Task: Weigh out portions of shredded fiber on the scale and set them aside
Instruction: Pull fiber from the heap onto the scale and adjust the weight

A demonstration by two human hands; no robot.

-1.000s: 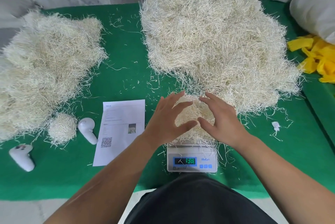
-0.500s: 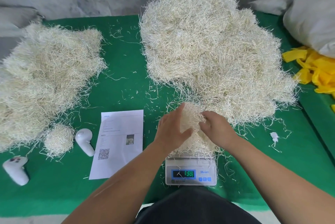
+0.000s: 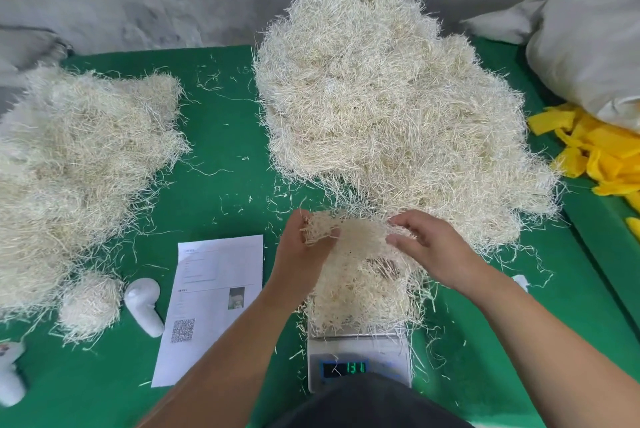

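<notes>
Two hands, earlier pressed flat on portion atop scale, now pull: left hand grip pinches tuft, right hand grip pinches strands; trimming weight, likely.

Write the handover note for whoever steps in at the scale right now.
Left hand grips a tuft at the portion's far-left edge; right hand pinches its far-right edge.
Portion sits on the scale; the display is too blurred to read surely.
Supply heap lies behind the scale, a second heap far left, with a small clump at its near edge.
Left: finish trimming, then set this portion aside.
</notes>
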